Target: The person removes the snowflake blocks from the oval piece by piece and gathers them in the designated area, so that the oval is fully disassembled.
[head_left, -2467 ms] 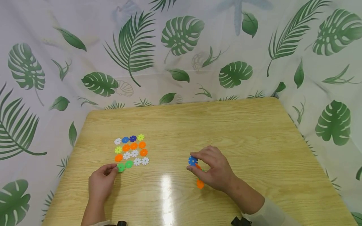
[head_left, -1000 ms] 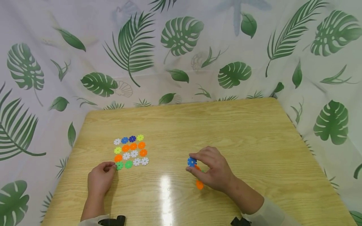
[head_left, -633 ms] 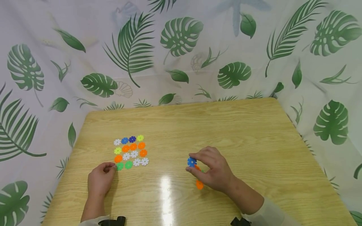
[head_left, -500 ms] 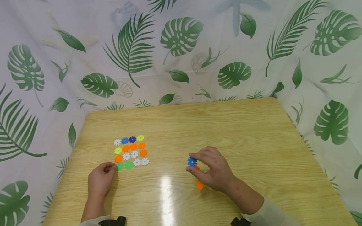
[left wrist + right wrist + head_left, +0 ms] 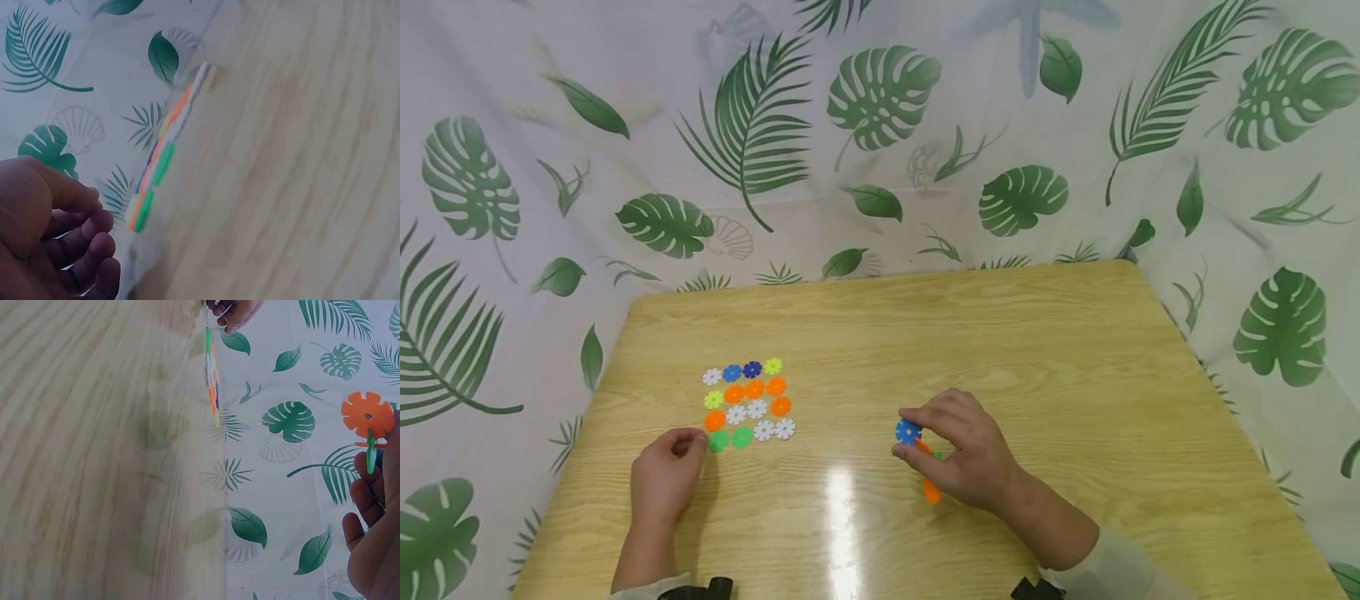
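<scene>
My right hand [image 5: 966,446] holds a joined cluster of plastic snowflake discs above the table. In the head view, its thumb and index finger pinch the blue disc [image 5: 908,431]; an orange disc [image 5: 932,490] and a bit of green show below, partly hidden by the hand. The right wrist view shows an orange disc [image 5: 367,415] slotted to a green one [image 5: 371,456]. My left hand [image 5: 666,471] rests at the front left corner of a flat disc grid, fingers loosely curled, holding nothing. A green disc [image 5: 718,442] lies right by its fingertips; the left wrist view shows a small gap.
The grid lies in rows on the wooden table [image 5: 1000,333], with white [image 5: 785,429], orange [image 5: 777,386], yellow [image 5: 772,366], dark blue [image 5: 752,369] and green [image 5: 742,437] discs. A leaf-print cloth [image 5: 880,208] hangs behind the table.
The front left green disc has shifted slightly up and left into line with its row. My left hand has since drawn slightly left, off it. The right hand's cluster has turned slightly.
</scene>
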`<state>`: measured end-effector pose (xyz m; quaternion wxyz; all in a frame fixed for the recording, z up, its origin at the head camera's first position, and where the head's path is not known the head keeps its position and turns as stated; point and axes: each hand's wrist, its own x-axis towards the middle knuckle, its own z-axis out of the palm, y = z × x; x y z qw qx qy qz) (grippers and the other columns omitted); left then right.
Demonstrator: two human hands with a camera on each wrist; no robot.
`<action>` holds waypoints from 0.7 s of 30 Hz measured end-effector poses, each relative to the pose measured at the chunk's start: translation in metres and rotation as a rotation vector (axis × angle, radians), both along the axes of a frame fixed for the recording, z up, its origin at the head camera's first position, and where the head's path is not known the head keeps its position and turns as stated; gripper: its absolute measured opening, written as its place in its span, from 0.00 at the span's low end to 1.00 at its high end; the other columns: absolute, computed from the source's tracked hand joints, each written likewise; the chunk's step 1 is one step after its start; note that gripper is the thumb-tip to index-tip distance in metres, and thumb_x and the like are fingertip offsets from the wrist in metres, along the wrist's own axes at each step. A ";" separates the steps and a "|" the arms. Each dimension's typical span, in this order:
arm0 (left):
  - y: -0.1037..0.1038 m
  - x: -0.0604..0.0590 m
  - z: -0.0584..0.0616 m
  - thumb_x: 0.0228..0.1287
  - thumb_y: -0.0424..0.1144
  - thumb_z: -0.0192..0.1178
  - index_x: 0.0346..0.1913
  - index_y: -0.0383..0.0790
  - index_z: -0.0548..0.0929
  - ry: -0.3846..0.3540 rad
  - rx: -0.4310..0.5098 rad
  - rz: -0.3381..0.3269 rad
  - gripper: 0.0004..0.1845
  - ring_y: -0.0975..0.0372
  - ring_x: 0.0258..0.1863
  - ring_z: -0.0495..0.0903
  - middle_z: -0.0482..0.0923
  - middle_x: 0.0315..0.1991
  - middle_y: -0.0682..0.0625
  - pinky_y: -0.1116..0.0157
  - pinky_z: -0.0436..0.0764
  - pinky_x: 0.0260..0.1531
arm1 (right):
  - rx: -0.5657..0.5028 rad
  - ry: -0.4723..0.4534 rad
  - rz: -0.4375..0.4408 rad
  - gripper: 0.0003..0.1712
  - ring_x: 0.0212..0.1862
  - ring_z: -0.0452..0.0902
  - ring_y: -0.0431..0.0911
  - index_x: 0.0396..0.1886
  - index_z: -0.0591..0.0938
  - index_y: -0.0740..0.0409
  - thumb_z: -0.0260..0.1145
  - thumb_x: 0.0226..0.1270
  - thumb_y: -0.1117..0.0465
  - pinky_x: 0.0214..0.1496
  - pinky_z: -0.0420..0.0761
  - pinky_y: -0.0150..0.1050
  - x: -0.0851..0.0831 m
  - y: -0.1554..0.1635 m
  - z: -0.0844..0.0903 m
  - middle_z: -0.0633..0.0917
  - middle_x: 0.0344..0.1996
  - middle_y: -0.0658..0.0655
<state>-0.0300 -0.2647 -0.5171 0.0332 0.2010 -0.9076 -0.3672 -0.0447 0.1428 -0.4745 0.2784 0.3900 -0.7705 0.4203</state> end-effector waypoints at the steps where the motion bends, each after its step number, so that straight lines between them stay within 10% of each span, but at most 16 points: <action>1: 0.001 0.000 0.002 0.76 0.49 0.59 0.52 0.38 0.88 -0.003 0.013 -0.004 0.18 0.53 0.42 0.82 0.87 0.44 0.44 0.61 0.77 0.39 | 0.001 0.000 0.002 0.19 0.39 0.81 0.44 0.50 0.90 0.57 0.78 0.65 0.52 0.46 0.78 0.44 0.000 0.000 0.000 0.89 0.36 0.47; 21: 0.056 -0.006 0.046 0.80 0.50 0.56 0.49 0.35 0.87 0.032 0.249 -0.191 0.21 0.50 0.45 0.84 0.87 0.44 0.42 0.61 0.80 0.43 | 0.005 -0.014 0.017 0.19 0.39 0.80 0.44 0.51 0.89 0.57 0.78 0.64 0.53 0.45 0.78 0.42 0.001 -0.008 0.000 0.88 0.37 0.47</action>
